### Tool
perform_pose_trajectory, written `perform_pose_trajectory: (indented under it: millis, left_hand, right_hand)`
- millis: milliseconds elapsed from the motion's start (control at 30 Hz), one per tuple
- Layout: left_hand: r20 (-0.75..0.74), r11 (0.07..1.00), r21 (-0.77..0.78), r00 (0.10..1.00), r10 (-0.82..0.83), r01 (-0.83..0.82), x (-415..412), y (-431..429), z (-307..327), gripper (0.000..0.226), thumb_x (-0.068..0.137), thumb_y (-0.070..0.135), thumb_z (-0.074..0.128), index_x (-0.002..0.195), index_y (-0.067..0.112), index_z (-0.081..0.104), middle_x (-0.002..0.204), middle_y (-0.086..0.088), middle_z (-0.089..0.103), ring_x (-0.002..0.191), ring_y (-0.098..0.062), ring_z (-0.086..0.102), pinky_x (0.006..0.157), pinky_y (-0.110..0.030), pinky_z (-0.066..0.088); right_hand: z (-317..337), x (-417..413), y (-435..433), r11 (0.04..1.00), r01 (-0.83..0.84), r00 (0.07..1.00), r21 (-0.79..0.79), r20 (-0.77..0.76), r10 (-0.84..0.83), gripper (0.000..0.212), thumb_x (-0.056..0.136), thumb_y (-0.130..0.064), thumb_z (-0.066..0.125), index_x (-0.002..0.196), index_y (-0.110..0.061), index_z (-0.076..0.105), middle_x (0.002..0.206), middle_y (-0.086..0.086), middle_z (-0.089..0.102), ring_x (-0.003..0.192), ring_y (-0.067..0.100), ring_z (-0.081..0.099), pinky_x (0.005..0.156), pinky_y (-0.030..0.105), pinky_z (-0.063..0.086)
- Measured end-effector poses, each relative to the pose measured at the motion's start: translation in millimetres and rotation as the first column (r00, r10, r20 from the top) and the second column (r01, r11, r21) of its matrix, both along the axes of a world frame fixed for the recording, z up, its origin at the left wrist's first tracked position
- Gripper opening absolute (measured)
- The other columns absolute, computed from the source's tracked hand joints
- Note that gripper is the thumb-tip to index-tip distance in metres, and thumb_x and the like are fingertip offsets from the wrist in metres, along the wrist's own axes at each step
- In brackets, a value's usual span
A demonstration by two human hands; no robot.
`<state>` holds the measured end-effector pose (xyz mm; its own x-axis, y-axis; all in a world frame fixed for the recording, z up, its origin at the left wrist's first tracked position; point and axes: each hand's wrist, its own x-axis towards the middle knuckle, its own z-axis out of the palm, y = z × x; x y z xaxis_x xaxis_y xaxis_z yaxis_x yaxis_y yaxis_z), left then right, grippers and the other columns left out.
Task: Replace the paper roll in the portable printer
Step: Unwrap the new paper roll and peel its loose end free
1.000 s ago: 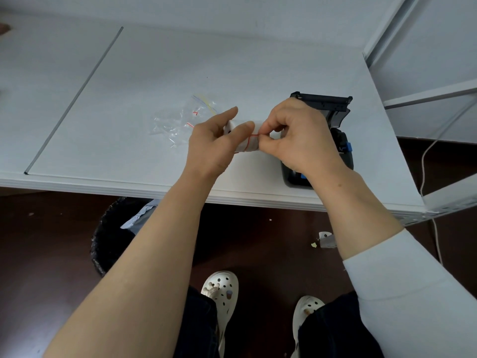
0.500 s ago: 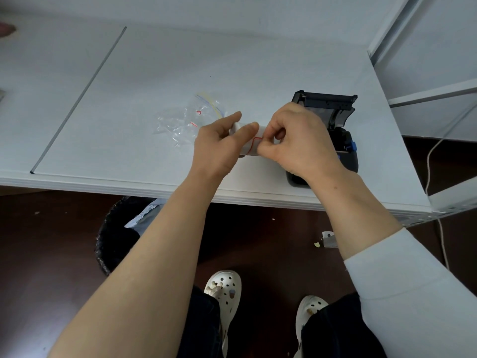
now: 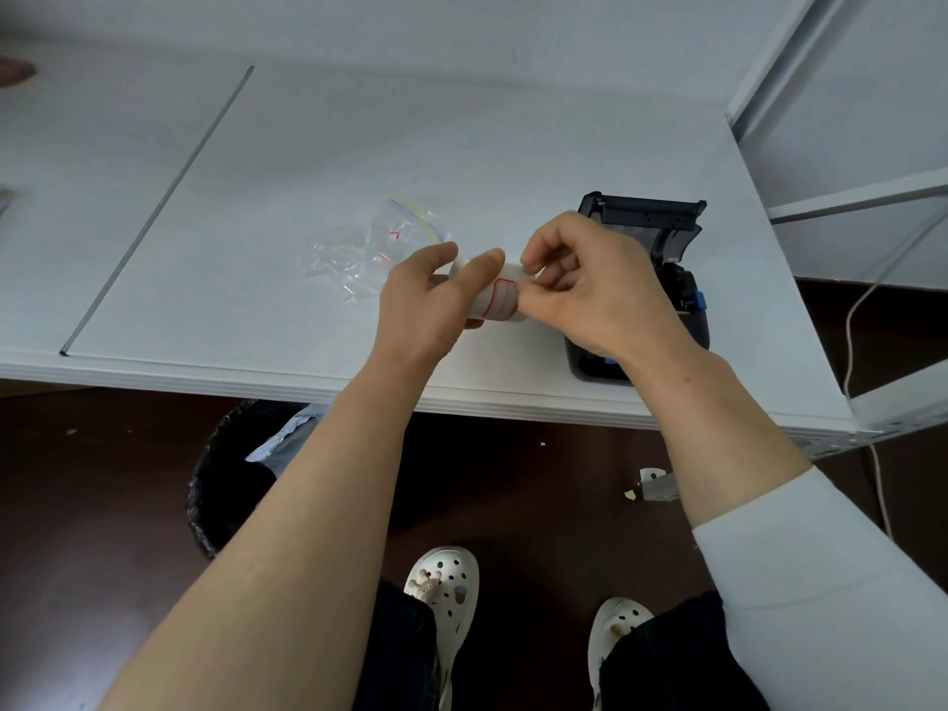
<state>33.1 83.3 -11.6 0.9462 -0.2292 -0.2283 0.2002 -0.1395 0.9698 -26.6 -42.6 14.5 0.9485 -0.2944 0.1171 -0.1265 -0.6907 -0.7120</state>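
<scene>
A small white paper roll (image 3: 496, 297) with a red-outlined label is held above the white table (image 3: 308, 146). My left hand (image 3: 428, 300) wraps around its left end. My right hand (image 3: 590, 284) pinches the roll's right end between thumb and fingers, right at the label's edge. Behind my right hand stands the black portable printer (image 3: 662, 248) with its lid tipped open toward the back; a blue latch shows on its right side. My right hand hides most of the printer's body.
An empty clear zip bag (image 3: 374, 248) lies on the table left of the roll. A black waste bin (image 3: 231, 479) stands under the table edge. A white cable (image 3: 862, 351) hangs at the right by a white shelf frame (image 3: 846, 197).
Both hands stay on the roll. The red-outlined label on the roll has turned into fuller view, and my right fingers have shifted on its edge.
</scene>
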Motion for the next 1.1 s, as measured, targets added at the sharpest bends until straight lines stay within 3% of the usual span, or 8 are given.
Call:
perform_pose_trajectory:
  millis: [100, 333, 533, 600, 767, 900, 1100]
  left_hand:
    - [0.003, 1.0, -0.001, 1.0, 0.01, -0.01, 0.8, 0.7, -0.2, 0.064, 0.082, 0.032, 0.07, 0.135, 0.004, 0.047, 0.103, -0.007, 0.062, 0.091, -0.023, 0.067, 0.072, -0.03, 0.058]
    - [0.02, 1.0, 0.012, 1.0, 0.019, -0.019, 0.6, 0.0, -1.6, 0.064, 0.081, 0.032, 0.07, 0.134, 0.006, 0.048, 0.107, -0.01, 0.062, 0.089, -0.022, 0.067, 0.075, -0.033, 0.058]
    - [0.027, 0.999, 0.036, 0.999, 0.016, -0.017, 0.3, 0.0, -3.4, 0.063, 0.081, 0.033, 0.07, 0.134, 0.007, 0.048, 0.111, -0.013, 0.064, 0.089, -0.022, 0.067, 0.08, -0.035, 0.058]
    - [0.036, 0.999, 0.039, 0.999, 0.011, -0.012, 1.1, 0.5, -3.2, 0.059, 0.08, 0.036, 0.071, 0.128, 0.006, 0.055, 0.107, -0.015, 0.066, 0.088, -0.025, 0.068, 0.077, -0.034, 0.059]
    - [0.11, 0.996, 0.081, 0.992, -0.057, 0.048, 0.3, 1.0, -4.4, 0.044, 0.077, 0.046, 0.063, 0.089, 0.004, 0.071, 0.093, -0.023, 0.071, 0.077, -0.031, 0.07, 0.071, -0.039, 0.06]
    - [0.174, 0.991, 0.13, 0.983, -0.055, 0.032, 0.8, 1.6, -5.8, 0.04, 0.087, 0.043, 0.059, 0.084, 0.006, 0.072, 0.08, -0.021, 0.071, 0.053, -0.019, 0.061, 0.065, -0.036, 0.057]
    - [0.259, 0.982, 0.186, 0.962, -0.085, 0.036, 1.9, 1.7, -9.7, 0.048, 0.085, 0.048, 0.056, 0.083, 0.002, 0.069, 0.075, -0.024, 0.068, 0.046, -0.019, 0.057, 0.061, -0.037, 0.055]
  right_hand:
    - [-2.7, 0.1, -1.6, 0.999, -0.043, 0.999, -0.022, 0.025, 0.044, 0.026, 0.076, -0.016, 0.068, 0.102, -0.019, 0.068, 0.092, -0.002, 0.063, 0.081, 0.015, 0.062, 0.082, 0.036, 0.054]
    - [-3.0, 1.4, -1.2, 0.994, -0.059, 0.995, -0.088, 0.077, 0.066, 0.006, 0.077, -0.014, 0.07, 0.082, -0.012, 0.073, 0.089, 0.007, 0.067, 0.082, 0.02, 0.061, 0.079, 0.039, 0.051]
    - [-6.0, 3.7, -2.2, 0.997, -0.039, 0.997, -0.061, 0.06, 0.043, 0.006, 0.075, -0.011, 0.069, 0.08, -0.013, 0.071, 0.087, 0.002, 0.062, 0.078, 0.019, 0.063, 0.078, 0.038, 0.054]
    - [-7.0, 4.6, -1.6, 1.0, -0.028, 0.997, -0.013, 0.072, 0.029, 0.008, 0.074, -0.013, 0.072, 0.082, -0.014, 0.071, 0.087, -0.002, 0.061, 0.077, 0.016, 0.063, 0.077, 0.035, 0.054]
    - [-7.3, 6.2, 0.6, 0.999, -0.038, 0.997, 0.001, 0.073, 0.038, 0.011, 0.073, -0.015, 0.075, 0.083, -0.014, 0.071, 0.085, -0.003, 0.061, 0.073, 0.01, 0.057, 0.072, 0.024, 0.047]
    - [-4.2, 6.0, 1.8, 0.998, -0.032, 0.998, 0.047, 0.057, 0.029, 0.01, 0.073, -0.014, 0.075, 0.082, -0.014, 0.071, 0.084, -0.003, 0.062, 0.077, 0.011, 0.058, 0.076, 0.026, 0.049]
    - [1.4, 4.9, 1.4, 0.996, -0.028, 1.0, 0.079, -0.011, 0.029, 0.006, 0.076, -0.012, 0.072, 0.082, -0.012, 0.071, 0.085, 0.001, 0.065, 0.085, 0.019, 0.064, 0.084, 0.038, 0.053]
